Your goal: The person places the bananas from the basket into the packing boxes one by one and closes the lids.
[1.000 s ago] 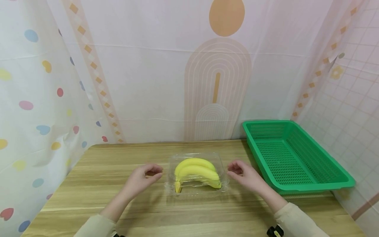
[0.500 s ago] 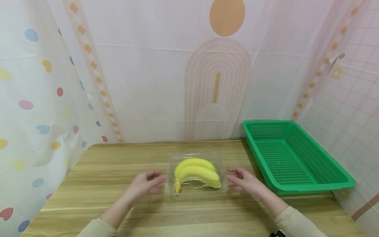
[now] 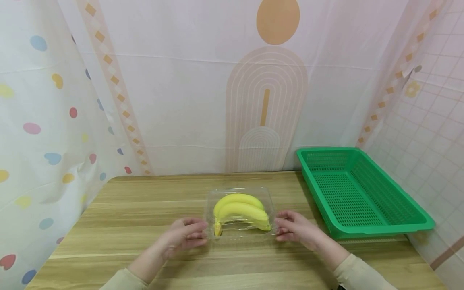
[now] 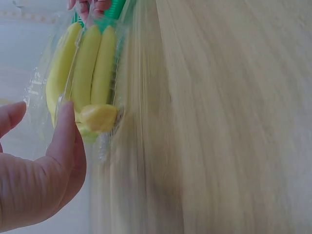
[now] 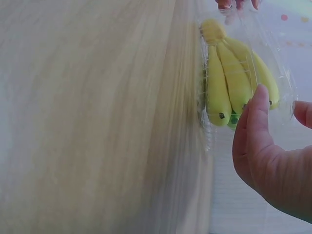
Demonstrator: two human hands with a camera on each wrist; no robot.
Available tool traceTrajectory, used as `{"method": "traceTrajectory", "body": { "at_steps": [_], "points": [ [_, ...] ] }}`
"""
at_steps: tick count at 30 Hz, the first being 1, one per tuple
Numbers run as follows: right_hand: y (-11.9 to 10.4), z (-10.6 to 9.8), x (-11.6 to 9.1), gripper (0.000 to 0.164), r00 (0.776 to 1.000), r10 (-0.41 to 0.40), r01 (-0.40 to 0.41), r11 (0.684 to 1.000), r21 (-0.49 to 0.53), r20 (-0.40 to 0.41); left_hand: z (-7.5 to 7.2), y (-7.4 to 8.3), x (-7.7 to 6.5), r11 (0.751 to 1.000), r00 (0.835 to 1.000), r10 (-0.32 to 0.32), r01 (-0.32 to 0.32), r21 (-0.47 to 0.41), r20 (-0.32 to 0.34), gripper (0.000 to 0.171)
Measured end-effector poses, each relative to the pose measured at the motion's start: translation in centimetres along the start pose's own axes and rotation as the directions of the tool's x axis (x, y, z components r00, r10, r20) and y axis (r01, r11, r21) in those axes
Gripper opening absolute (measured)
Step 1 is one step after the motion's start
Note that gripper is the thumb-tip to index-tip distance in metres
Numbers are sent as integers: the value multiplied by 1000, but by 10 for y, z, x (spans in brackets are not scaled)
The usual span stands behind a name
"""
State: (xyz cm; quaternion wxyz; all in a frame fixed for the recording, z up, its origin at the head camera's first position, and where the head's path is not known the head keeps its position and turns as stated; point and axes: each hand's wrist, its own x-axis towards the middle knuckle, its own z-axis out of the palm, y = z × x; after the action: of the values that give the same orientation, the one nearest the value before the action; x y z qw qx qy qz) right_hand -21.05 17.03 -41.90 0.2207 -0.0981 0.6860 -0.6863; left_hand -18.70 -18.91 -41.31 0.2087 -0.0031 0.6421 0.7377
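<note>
A clear plastic clamshell box (image 3: 271, 203) lies on the wooden table with a bunch of yellow bananas (image 3: 241, 208) inside. The left hand (image 3: 183, 235) is at the box's left side, fingertips right at its edge and fingers extended. On the opposite side, the right hand (image 3: 299, 228) has its fingertips at the box's right edge. In the left wrist view, the left thumb stands apart from the fingers (image 4: 63, 141), which reach the plastic near the banana stem. Banana tips face the right hand's fingers (image 5: 258, 122) in the right wrist view.
A green perforated plastic basket (image 3: 377, 231) stands at the right, close beyond the right hand. The wooden table (image 3: 145, 201) ends at a patterned curtain (image 3: 174, 100) behind, with further hangings along both sides.
Both hands have come down and moved inward from beside the box to its left and right edges, fingers spreading a little. The box, bananas and basket have stayed put.
</note>
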Motion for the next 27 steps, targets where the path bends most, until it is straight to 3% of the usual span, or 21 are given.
{"method": "traceTrajectory", "body": {
  "at_steps": [15,27],
  "points": [
    [5,1,2,55,1000,11,-12,996,93,12,3,-8,4,997,999,45,-45,-63,-12,41],
    [5,2,4,53,1000,16,-18,993,120,22,8,-11,4,995,997,22,-29,-100,-71,28]
  ]
}}
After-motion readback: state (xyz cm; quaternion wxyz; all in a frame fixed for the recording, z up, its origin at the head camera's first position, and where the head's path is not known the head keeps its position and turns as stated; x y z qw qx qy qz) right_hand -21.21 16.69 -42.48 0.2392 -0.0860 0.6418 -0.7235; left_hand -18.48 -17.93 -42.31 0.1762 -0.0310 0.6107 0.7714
